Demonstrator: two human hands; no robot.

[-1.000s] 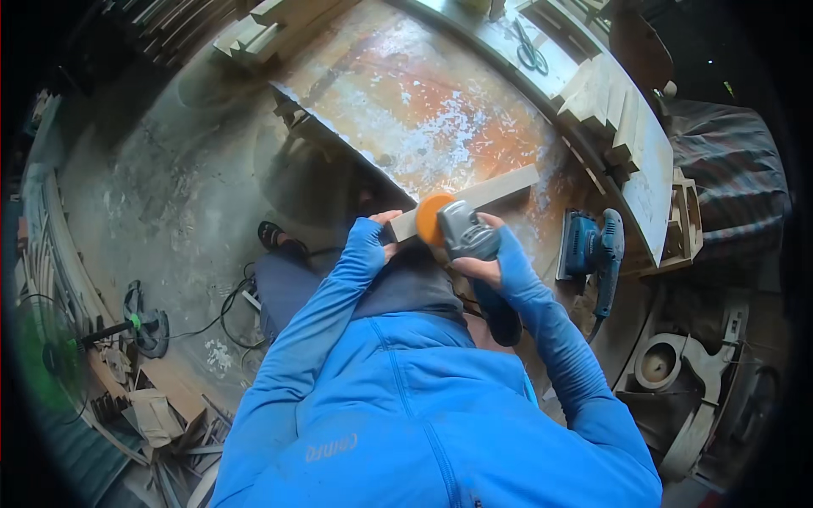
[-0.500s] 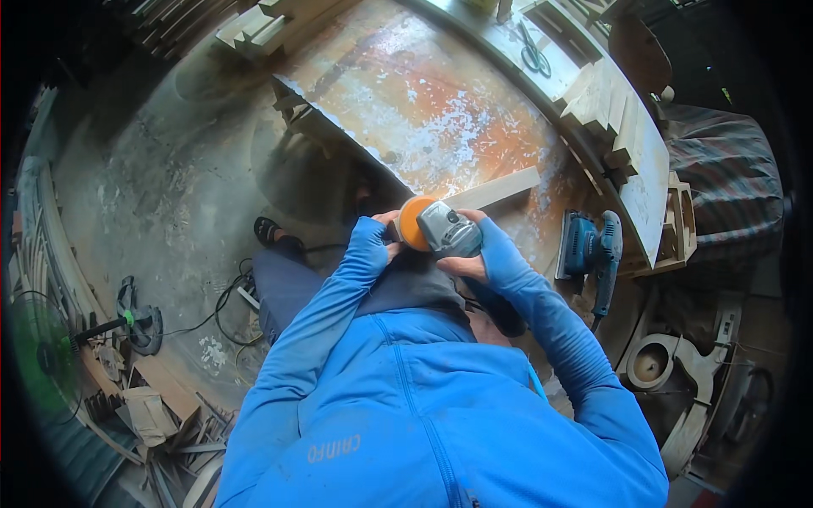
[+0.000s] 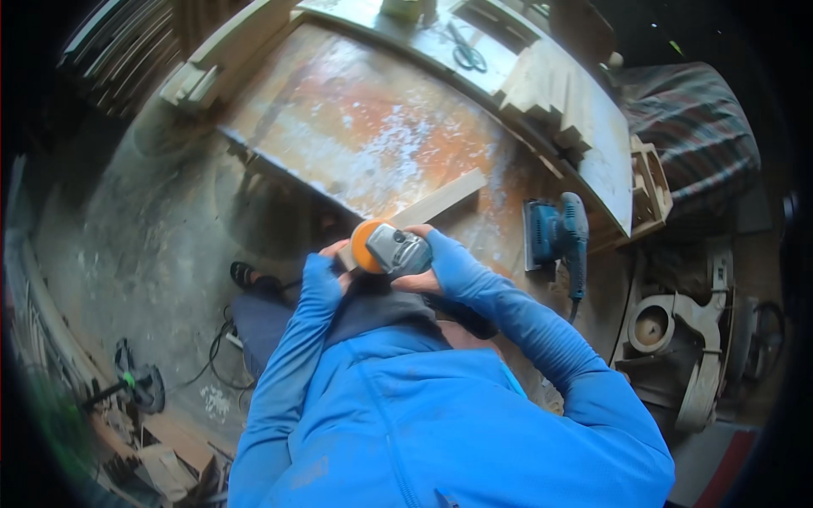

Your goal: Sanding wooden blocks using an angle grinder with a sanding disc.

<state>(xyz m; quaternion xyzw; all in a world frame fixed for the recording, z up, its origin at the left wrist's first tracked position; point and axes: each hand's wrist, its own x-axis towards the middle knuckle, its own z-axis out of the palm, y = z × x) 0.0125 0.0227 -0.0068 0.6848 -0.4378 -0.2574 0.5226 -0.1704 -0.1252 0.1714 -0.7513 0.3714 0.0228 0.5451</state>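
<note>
Scuffed orange-and-white surface (image 3: pixel 339 110) ahead of you, pale wooden bar (image 3: pixel 440 198) across its near edge, blue sander (image 3: pixel 549 232) on your right

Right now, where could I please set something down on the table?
The stained table looks bare beyond the wooden strip, up to the white panel. It's crowded on the right by the blue sander, and at the near edge, where the left hand holds the strip and the right hand the power tool.

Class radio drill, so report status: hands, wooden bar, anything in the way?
Left hand holding wooden bar by near end. Right hand gripping grinder. Orange disc overlaps bar; contact unclear. Blue sander off right, apart from bar.
</note>
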